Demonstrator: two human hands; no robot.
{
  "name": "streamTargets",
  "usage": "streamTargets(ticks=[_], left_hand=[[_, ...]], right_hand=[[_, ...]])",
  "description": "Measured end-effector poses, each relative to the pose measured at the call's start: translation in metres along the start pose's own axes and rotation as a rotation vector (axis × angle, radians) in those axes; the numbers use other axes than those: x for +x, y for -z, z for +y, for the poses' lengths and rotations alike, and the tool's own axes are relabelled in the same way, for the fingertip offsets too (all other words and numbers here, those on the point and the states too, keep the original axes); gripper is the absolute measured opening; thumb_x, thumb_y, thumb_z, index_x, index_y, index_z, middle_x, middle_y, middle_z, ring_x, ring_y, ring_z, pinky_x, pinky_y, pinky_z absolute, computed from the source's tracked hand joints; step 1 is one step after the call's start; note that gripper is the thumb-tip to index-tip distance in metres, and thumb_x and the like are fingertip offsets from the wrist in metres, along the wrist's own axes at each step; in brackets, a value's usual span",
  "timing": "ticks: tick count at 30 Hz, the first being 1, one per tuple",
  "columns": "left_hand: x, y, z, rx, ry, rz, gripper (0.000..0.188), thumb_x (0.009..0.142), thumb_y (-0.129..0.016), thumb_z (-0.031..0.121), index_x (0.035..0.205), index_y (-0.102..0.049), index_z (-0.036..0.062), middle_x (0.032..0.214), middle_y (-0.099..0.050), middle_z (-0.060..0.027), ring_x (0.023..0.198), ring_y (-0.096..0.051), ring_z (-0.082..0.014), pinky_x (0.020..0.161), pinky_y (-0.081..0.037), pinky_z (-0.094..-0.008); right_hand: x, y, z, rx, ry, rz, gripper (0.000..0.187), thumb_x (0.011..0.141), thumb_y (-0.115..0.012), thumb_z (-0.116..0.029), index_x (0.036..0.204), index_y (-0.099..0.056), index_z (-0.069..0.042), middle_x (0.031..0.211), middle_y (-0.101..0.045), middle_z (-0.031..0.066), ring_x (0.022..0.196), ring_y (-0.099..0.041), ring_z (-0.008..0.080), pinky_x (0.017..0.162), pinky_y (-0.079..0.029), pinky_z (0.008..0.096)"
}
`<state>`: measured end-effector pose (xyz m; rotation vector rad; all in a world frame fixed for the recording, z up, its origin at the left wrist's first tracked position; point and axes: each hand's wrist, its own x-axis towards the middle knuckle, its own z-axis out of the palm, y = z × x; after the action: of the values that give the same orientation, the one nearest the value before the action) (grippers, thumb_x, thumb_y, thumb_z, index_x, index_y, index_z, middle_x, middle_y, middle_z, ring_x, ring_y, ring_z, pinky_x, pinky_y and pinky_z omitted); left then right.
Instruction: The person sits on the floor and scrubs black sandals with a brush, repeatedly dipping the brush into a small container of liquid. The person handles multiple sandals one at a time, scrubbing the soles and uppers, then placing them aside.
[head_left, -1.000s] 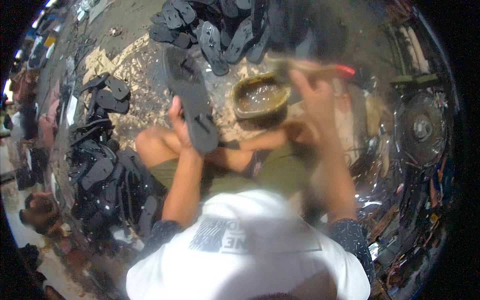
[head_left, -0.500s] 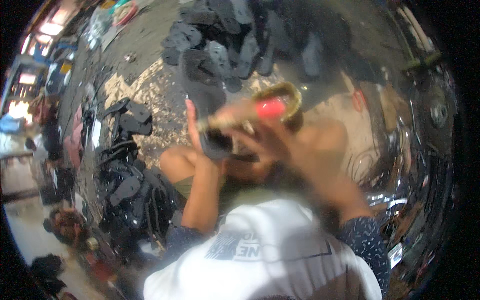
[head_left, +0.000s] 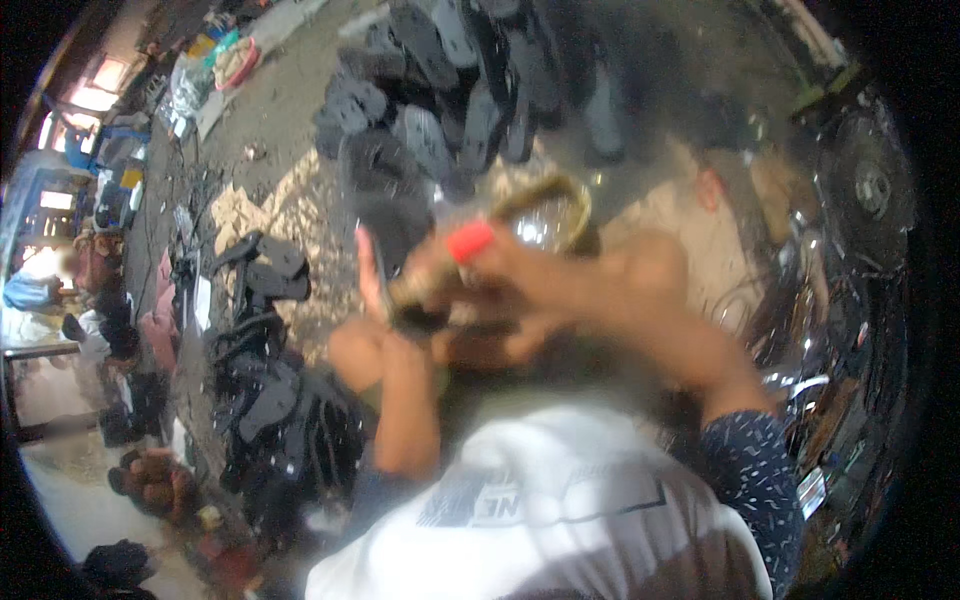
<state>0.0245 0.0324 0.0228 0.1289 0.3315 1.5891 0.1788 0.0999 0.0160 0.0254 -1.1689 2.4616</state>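
Note:
A dark grey shoe sole [head_left: 388, 215] slants away in front of me, its near end low over my lap. My left hand [head_left: 370, 275] holds it along its left edge, with one finger showing pale beside it. Above the sole, my right hand [head_left: 510, 270] is closed round a brush [head_left: 470, 242] with a red band on its handle. The brush's yellowish, blurred end lies over the sole's near part; whether it touches cannot be made out. Just beyond my right hand stands a container with a crusted yellowish rim [head_left: 583, 215] and shiny contents.
Many dark soles [head_left: 430, 140] lie heaped ahead, with another heap [head_left: 270, 395] at my left. Under them is a pale, dark-spattered sheet [head_left: 310, 240]. A blurred red looped item [head_left: 710, 188] and a round dark wheel-like thing [head_left: 872, 190] are to the right. Blurred people appear far left.
My right hand and the brush have moved left and nearer to me, down along the sole. The red band now sits farther from the container. My left hand still holds the sole.

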Motion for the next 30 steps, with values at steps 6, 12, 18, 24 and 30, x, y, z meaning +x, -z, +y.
streamTargets(ticks=[6, 12, 18, 24, 30], left_hand=[[0.039, 0.054, -0.038, 0.178, 0.050, 0.289, 0.050, 0.095, -0.055, 0.047, 0.121, -0.061, 0.0049, 0.107, -0.070, -0.0128, 0.093, -0.067, -0.0281, 0.084, -0.056, -0.0431], [0.212, 0.020, 0.007, 0.171, 0.040, 0.130, 0.062, 0.091, -0.057, 0.051, 0.129, -0.053, 0.0028, 0.116, -0.063, -0.0185, 0.101, -0.063, -0.0355, 0.093, -0.052, -0.0461], [0.117, 0.071, 0.044, 0.825, -0.236, 0.165, 0.035, 0.098, -0.056, 0.040, 0.112, -0.061, 0.0090, 0.106, -0.068, -0.0058, 0.097, -0.065, -0.0169, 0.080, -0.049, -0.0306], [-0.108, 0.095, 0.120, 1.081, -0.361, 1.042, 0.060, 0.095, -0.051, 0.059, 0.076, -0.062, 0.0034, 0.065, -0.059, -0.0038, 0.063, -0.057, -0.0154, 0.063, -0.046, -0.0317], [-0.305, 0.180, 0.162, 1.876, -0.839, 1.608, 0.029, 0.089, -0.070, 0.033, 0.098, -0.070, 0.0057, 0.092, -0.069, -0.0121, 0.086, -0.065, -0.0242, 0.081, -0.050, -0.0341]], right_hand=[[-0.077, -0.021, -0.057, -0.768, 0.031, 0.548, 0.028, 0.087, -0.073, -0.016, 0.111, -0.064, -0.004, 0.108, -0.065, 0.0085, 0.100, -0.062, 0.0193, 0.092, -0.049, 0.0324], [-0.103, -0.026, -0.103, -0.973, 0.489, 0.971, 0.027, 0.092, -0.068, -0.014, 0.114, -0.057, -0.003, 0.106, -0.062, 0.0040, 0.099, -0.056, 0.0104, 0.091, -0.044, 0.0269], [-0.129, 0.032, -0.074, -0.890, 0.427, 1.187, 0.026, 0.091, -0.070, -0.019, 0.111, -0.062, -0.003, 0.106, -0.061, 0.0023, 0.097, -0.054, 0.0112, 0.088, -0.043, 0.0259], [-0.091, 0.029, -0.061, -0.779, 0.419, 1.300, 0.035, 0.088, -0.075, -0.036, 0.083, -0.062, -0.003, 0.079, -0.062, 0.0020, 0.065, -0.049, 0.0092, 0.057, -0.043, 0.0253], [-0.075, 0.076, -0.059, -0.880, 0.102, 1.294, 0.044, 0.087, -0.074, -0.040, 0.095, -0.066, 0.002, 0.087, -0.063, 0.0063, 0.072, -0.055, 0.0128, 0.065, -0.046, 0.0289]])
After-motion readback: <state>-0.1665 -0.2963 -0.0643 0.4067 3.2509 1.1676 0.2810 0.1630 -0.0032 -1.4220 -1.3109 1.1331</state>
